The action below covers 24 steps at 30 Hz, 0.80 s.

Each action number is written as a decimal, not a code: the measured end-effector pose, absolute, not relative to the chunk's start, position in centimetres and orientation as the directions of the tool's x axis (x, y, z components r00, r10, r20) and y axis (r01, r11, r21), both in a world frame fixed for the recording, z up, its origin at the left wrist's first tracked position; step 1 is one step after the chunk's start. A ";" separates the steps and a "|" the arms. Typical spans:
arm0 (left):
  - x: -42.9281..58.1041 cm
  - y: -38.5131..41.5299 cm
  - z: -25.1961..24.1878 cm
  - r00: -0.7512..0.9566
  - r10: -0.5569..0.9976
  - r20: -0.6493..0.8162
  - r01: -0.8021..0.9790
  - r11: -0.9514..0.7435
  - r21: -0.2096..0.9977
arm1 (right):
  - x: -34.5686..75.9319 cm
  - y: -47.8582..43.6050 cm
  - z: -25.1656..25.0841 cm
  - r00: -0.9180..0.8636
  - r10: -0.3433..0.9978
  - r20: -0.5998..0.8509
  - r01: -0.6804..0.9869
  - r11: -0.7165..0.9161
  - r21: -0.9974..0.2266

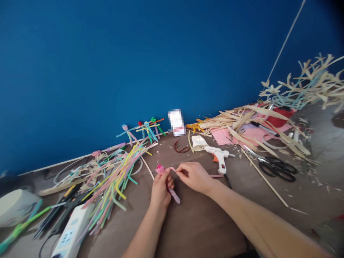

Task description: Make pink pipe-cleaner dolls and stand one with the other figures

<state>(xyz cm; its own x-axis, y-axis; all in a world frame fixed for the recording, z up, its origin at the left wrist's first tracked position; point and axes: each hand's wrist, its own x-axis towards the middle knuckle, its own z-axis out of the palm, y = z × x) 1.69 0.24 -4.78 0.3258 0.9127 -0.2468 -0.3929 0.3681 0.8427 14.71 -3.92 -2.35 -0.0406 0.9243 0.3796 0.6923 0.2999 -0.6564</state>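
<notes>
Left hand (160,188) clenched around a twisted pink pipe cleaner (173,195), just left of the white hot glue gun (218,157), with a rounded pink tuft (160,169) poking out above the fingers and the lower end sticking out below the fist. Right hand (195,176) close beside it and nearer the glue gun, thumb and forefinger pinched on a thin pink strand (173,169) that runs toward the tuft. Well left of the glue gun, a heap of multicoloured pipe cleaners (113,182) and, farther left still, a white power strip (71,229). Just beyond the glue gun, a string of brown beads (180,147) on the wooden table (199,236). Farther beyond, small pipe-cleaner figures (142,130) against a blue wall (134,53). To the right of the glue gun, black-handled scissors (276,168) and, beyond them, a pile of dried straw strips (231,122) on pink paper (228,136).
</notes>
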 end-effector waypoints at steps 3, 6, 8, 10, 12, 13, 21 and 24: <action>1.6 0.4 -4.8 0.378 0.893 -0.244 -0.408 0.398 0.822 | 14.8 -3.6 -2.7 0.005 0.955 0.296 0.678 0.214 -0.703; 1.5 0.4 -4.8 0.379 0.899 -0.220 -0.398 0.373 0.838 | 15.0 -3.3 -2.9 0.026 0.963 0.267 0.664 0.183 -0.725; 1.5 0.3 -4.8 0.368 0.910 -0.191 -0.381 0.335 0.862 | 15.2 -3.2 -2.9 0.028 0.960 0.279 0.658 0.192 -0.728; 1.5 0.2 -4.7 0.357 0.920 -0.158 -0.351 0.289 0.890 | 15.4 -3.1 -2.9 0.041 0.958 0.282 0.645 0.190 -0.740; 1.5 0.0 -4.7 0.349 0.928 -0.131 -0.308 0.246 0.919 | 15.7 -2.9 -2.9 0.056 0.964 0.260 0.609 0.173 -0.774; 1.5 -0.1 -4.7 0.347 0.930 -0.121 -0.286 0.228 0.931 | 15.8 -2.8 -3.0 0.058 0.968 0.242 0.580 0.165 -0.798; 1.7 -0.3 -4.8 0.275 0.954 -0.117 -0.146 0.162 0.976 | 15.6 -3.1 -2.8 0.083 0.933 0.350 0.467 0.274 -0.840; 1.7 -0.2 -5.0 0.239 0.964 -0.120 -0.145 0.158 0.977 | 15.4 -3.8 -2.3 0.012 0.891 0.455 0.600 0.357 -0.716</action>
